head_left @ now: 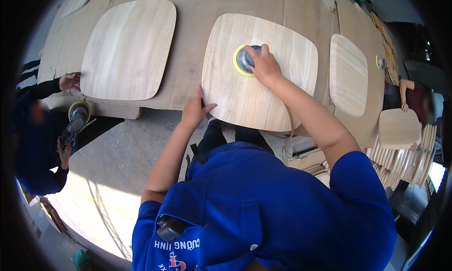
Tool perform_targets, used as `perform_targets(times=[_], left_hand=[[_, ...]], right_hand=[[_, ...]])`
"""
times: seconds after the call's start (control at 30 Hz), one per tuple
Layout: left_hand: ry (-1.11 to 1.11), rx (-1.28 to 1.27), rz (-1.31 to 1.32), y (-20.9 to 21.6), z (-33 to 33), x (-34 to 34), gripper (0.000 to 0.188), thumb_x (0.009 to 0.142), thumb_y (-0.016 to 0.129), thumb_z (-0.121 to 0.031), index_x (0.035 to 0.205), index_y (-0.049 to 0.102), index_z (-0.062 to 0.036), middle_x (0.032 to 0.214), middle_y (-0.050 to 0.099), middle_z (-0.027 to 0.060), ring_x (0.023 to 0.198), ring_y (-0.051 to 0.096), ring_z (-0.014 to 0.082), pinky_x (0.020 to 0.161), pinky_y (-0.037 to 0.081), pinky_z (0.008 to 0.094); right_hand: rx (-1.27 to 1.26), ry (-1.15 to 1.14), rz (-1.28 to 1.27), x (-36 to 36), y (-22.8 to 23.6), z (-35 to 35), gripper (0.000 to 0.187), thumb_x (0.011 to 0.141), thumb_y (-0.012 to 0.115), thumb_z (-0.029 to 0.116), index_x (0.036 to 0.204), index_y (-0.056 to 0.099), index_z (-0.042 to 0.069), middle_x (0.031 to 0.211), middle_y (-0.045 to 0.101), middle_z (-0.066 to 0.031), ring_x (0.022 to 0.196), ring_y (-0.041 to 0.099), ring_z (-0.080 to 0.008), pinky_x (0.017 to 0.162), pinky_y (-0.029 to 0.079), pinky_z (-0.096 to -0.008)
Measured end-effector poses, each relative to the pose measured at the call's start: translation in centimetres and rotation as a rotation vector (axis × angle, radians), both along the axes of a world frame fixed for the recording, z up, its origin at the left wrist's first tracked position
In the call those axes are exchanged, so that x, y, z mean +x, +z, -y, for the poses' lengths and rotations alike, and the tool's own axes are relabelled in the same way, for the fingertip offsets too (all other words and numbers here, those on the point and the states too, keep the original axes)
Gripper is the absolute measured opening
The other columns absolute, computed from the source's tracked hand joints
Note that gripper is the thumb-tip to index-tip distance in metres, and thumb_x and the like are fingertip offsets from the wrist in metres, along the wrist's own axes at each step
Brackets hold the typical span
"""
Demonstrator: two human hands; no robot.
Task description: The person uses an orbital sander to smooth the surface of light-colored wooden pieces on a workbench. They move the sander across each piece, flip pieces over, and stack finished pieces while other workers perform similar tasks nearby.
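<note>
A pale wooden board (226,89) with rounded corners lies in front of me on the cardboard-covered table, its near edge by my waist. On its upper face rests a round hand sanding pad (244,61) with a dark grey top and a yellow rim. The fingers of my right hand (266,67) are spread over the top of this pad and grip it. At the board's lower left edge is my left hand (194,110). Its thumb lies on the face, while the index finger runs along the edge. The remaining left fingers are partly hidden.
Another pale board (129,49) lies to the left, and a smaller-looking one (348,75) to the right. A person in dark blue (40,139) at left holds a power sander (77,118). Far right, another person holds a board (399,128) beside stacked boards (409,158).
</note>
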State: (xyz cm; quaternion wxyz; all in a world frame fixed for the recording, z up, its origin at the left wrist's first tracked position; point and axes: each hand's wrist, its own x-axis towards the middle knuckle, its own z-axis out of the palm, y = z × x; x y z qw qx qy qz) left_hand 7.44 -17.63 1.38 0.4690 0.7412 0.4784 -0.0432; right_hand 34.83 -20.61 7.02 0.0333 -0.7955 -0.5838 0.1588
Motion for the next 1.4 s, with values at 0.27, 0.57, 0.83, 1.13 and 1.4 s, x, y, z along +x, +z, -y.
perform_targets(times=[0.27,0.57,0.83,1.13,1.4], left_hand=[[-0.022,0.023,-0.016,0.4,-0.2,0.2,0.096,0.077,0.078,-0.036,0.148,0.023,-0.0004,0.1,0.064,0.0311,0.096,0.063,0.0438,0.081,0.05,0.0455],[-0.034,0.021,-0.016,0.5,-0.3,0.1,0.096,0.077,0.078,-0.038,0.147,0.025,0.0006,0.099,0.064,0.0297,0.095,0.064,0.043,0.081,0.05,0.0451],[-0.017,0.022,-0.016,0.1,-0.2,0.0,0.097,0.077,0.078,-0.037,0.147,0.024,0.0006,0.094,0.065,0.028,0.09,0.065,0.0418,0.079,0.05,0.0446],[-0.036,0.067,-0.012,0.3,-0.2,0.0,0.095,0.078,0.078,-0.035,0.148,0.023,0.0,0.089,0.066,0.0251,0.087,0.066,0.0383,0.076,0.051,0.0405],[-0.023,0.054,0.088,-1.3,-0.1,-0.4,0.095,0.078,0.079,-0.03,0.148,0.022,-0.0002,0.082,0.068,0.0173,0.077,0.067,0.0307,0.07,0.051,0.0393]], right_hand=[[0.037,-0.275,0.168,5.2,0.2,-6.9,0.059,0.086,0.068,0.021,0.138,0.04,0.03,0.125,0.042,-0.0188,0.102,0.059,-0.0383,0.086,0.053,-0.0453],[0.084,-0.21,0.156,4.2,-0.1,-7.3,0.059,0.087,0.067,0.019,0.138,0.041,0.03,0.123,0.042,-0.0184,0.102,0.058,-0.039,0.085,0.052,-0.0457],[-0.034,-0.055,0.073,0.3,-0.3,-1.3,0.055,0.088,0.065,0.016,0.136,0.043,0.029,0.122,0.04,-0.017,0.102,0.057,-0.036,0.085,0.053,-0.0427],[0.046,-0.211,0.122,3.4,0.6,-5.3,0.057,0.088,0.066,0.019,0.138,0.042,0.029,0.123,0.041,-0.0183,0.101,0.058,-0.0379,0.086,0.052,-0.0438],[-0.042,0.055,-0.056,-2.8,0.5,0.5,0.06,0.085,0.061,0.008,0.138,0.045,0.029,0.122,0.042,-0.0196,0.102,0.059,-0.0375,0.088,0.052,-0.0429]])
